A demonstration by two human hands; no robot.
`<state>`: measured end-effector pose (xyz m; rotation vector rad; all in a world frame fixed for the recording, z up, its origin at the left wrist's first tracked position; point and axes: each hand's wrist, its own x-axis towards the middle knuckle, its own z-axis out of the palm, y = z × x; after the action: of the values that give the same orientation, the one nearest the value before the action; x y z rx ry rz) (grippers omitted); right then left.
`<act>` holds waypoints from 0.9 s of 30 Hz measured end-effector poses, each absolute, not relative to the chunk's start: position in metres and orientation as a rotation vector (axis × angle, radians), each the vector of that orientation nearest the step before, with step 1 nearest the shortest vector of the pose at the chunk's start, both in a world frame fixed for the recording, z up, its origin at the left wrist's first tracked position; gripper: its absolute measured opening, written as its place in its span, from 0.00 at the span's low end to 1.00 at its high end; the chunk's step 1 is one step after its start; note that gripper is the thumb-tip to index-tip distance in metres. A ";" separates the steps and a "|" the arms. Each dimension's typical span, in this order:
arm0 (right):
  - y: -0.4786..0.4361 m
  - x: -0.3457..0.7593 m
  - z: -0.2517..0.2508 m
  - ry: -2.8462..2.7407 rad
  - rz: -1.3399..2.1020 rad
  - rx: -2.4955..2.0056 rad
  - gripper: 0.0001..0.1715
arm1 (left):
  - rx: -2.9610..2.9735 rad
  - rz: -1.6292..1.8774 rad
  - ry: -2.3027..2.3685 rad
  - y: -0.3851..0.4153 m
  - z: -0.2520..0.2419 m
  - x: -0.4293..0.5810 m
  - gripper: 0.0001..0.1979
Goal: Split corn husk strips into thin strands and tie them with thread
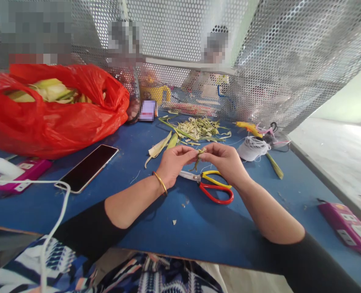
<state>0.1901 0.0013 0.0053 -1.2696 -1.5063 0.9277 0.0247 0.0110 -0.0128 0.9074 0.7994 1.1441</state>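
Observation:
Between the fingertips of both hands is a small greenish piece of dried husk [195, 164], knotted or folded at the top with thin ends hanging down. My left hand [176, 160], with a gold bangle at its wrist, pinches it from the left. Pinching the same piece from the right is my right hand [223, 158]. Just below the hands lie scissors [215, 185] with one yellow and one red handle, their blades partly behind my left hand. A heap of cut husk strips [199, 128] lies beyond the hands, beside a longer pale husk leaf [159, 145].
At the left are a red plastic bag [76, 126] of husks, a black phone [89, 168], a magenta box [35, 169] and a white cable [64, 199]. White string [253, 148] sits right; another magenta box [347, 228] lies near the edge. A perforated metal screen [180, 32] stands behind, with people beyond.

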 end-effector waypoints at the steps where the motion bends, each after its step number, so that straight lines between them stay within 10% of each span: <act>1: 0.001 0.189 0.005 -1.502 0.928 -1.266 0.20 | 0.882 1.140 0.804 0.011 -0.012 0.025 0.12; 27: 0.000 0.192 0.011 -1.461 0.848 -1.293 0.20 | 0.903 0.991 0.793 0.006 -0.013 0.026 0.17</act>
<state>0.1919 0.0000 0.0106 -1.2928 -1.4615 0.8479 0.0260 0.0065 -0.0128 0.9032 0.7929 0.9909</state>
